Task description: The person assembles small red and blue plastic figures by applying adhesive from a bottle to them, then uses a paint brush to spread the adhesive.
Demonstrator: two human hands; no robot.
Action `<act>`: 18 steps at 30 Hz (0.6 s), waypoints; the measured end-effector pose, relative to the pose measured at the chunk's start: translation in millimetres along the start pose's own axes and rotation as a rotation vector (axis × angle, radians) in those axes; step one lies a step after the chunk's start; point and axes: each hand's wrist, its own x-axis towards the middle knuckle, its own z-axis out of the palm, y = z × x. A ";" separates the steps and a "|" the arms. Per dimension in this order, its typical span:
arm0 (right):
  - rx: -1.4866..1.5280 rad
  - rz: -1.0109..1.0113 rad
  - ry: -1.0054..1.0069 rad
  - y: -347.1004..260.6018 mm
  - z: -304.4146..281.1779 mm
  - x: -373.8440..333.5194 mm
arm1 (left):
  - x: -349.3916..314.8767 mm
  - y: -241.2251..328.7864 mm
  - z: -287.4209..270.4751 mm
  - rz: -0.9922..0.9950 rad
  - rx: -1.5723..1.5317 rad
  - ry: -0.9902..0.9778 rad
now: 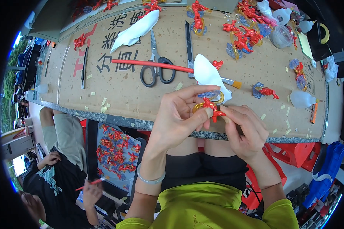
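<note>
Between my hands, above the table's front edge, is a small red figurine with yellow and translucent blue parts. My left hand closes its thumb and fingers around the figurine from the left. On the other side, my right hand pinches the figurine's red end between thumb and fingertips; whether it also has something smaller there is hidden. Just behind lies a white cloth. A brush with a long red handle runs under it, its yellow bristles showing on the right.
Scissors, a black knife and another white cloth lie on the cardboard-covered table. Finished-looking figurines cluster behind; a squeeze bottle lies right. A tray of figurines and a person holding a brush are at left.
</note>
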 end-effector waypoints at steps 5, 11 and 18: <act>-0.009 0.024 -0.034 -0.6 0.5 -1.5 | -0.8 -1.9 0.5 0.006 -0.032 0.019; -0.013 0.029 -0.014 -0.8 1.6 -2.0 | -0.3 -1.2 0.3 0.001 -0.024 0.002; -0.038 0.035 -0.003 -1.7 1.9 -3.5 | -1.0 -0.9 0.8 -0.013 -0.020 0.009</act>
